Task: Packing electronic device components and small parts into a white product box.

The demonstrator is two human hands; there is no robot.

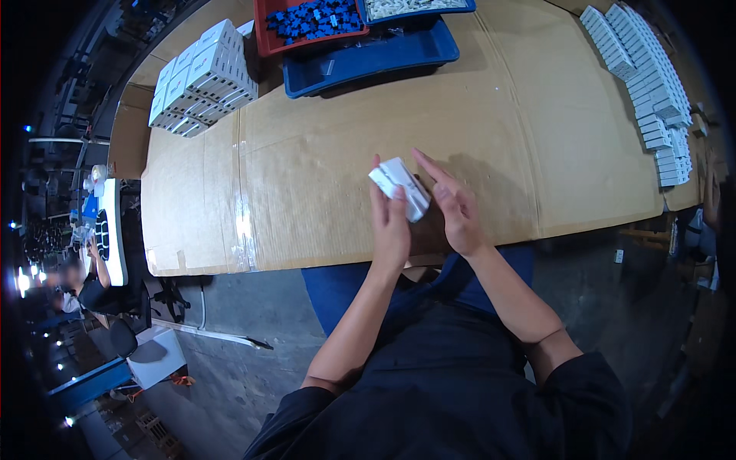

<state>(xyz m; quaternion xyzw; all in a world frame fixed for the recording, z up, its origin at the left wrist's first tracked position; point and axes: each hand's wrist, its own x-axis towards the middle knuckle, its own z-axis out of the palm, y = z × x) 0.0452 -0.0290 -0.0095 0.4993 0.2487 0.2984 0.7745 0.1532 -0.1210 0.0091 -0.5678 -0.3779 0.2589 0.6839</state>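
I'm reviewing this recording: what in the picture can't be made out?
All in the head view:
- Box: print blurred; underside hidden by the left hand.
- Red bin and upper blue bin: far ends cut off by the top edge.
- Left stack: rear boxes hidden behind the front ones, so no full count.
- Person at far left: too small and blurred to tell what they handle.

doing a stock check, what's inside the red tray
The red tray holds a heap of small blue pieces. Anything beneath them is covered, and the picture's edge cuts off the tray's far end.
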